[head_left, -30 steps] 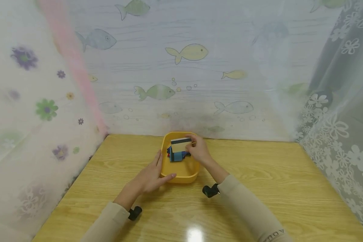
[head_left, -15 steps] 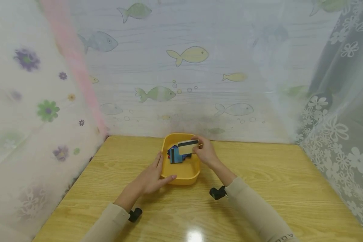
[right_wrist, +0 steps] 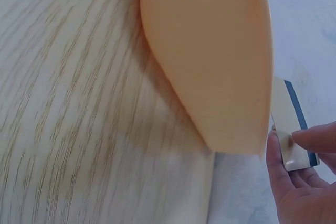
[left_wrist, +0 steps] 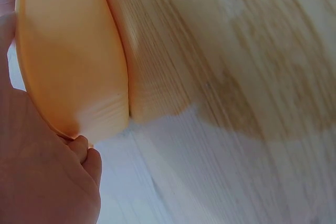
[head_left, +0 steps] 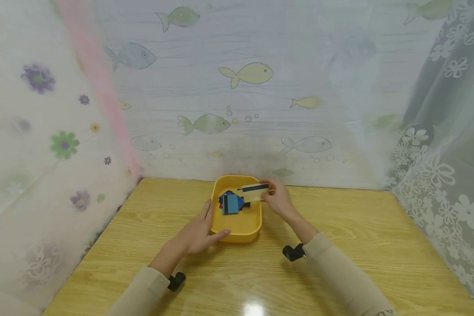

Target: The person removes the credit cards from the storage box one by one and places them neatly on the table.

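A yellow plastic box (head_left: 241, 226) stands on the table toward the back. My left hand (head_left: 197, 230) holds its near left side, the thumb over the front rim and the fingers along the left wall. In the left wrist view, two fingertips (left_wrist: 81, 148) bend against the rim. My right hand (head_left: 278, 199) pinches a cream magnetic-stripe card (head_left: 253, 193) over the box's right side; the right wrist view shows thumb and fingers on the card's end (right_wrist: 296, 158). Inside the box a blue card (head_left: 231, 204) with a dark stripe lies on dark blue and red items (head_left: 227, 193).
The wood-grain table (head_left: 324, 272) reaches toward me and to both sides. Behind it hangs a fish-print curtain (head_left: 256, 145), close to the box. Flowered sheets (head_left: 63, 184) close off the left and right. A black wrist camera (head_left: 294, 252) sits at each cuff.
My right hand has moved right with the cream card, from above the blue card to the box's right rim, uncovering the blue card. The card now appears tilted flatter. The left hand keeps its place.
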A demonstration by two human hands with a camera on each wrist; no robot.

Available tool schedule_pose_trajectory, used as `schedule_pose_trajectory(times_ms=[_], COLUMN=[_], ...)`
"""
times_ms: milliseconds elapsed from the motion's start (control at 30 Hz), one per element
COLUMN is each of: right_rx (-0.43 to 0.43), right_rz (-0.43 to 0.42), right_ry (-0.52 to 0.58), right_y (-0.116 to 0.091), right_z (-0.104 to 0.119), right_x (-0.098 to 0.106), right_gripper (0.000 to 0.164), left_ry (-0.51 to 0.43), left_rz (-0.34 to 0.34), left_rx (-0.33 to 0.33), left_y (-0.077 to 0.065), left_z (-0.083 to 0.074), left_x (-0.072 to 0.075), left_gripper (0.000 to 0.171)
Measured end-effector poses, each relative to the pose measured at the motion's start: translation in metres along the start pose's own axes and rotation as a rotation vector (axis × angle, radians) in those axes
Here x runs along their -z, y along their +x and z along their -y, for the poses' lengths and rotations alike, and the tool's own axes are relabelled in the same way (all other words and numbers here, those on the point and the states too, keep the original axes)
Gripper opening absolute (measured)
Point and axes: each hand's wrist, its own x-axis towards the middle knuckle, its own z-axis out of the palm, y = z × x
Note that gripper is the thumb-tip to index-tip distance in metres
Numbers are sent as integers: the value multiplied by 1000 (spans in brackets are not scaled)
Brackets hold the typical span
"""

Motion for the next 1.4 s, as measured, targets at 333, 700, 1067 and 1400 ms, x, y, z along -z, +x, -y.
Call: schedule_pose_trajectory(times_ms=[333, 700, 1067, 1400], right_rx=[26, 10, -9, -26], right_rz=[-18, -18, -24, -30], right_ry=[-24, -9, -8, -16], right_y=[2, 3, 3, 1], right_z=[-8, -13, -19, -29], right_x=[18, 37, 50, 52], right_gripper=[46, 47, 48, 49], left_ry=[-12, -12, -1, 3], left_rz=[2, 4, 1, 2], left_rx=[1, 1, -6, 7], left_y=[-1, -1, -2, -2], left_z=[-3, -3, -3, -3], left_x=[5, 7, 6, 1], left_gripper=[111, 112, 112, 112])
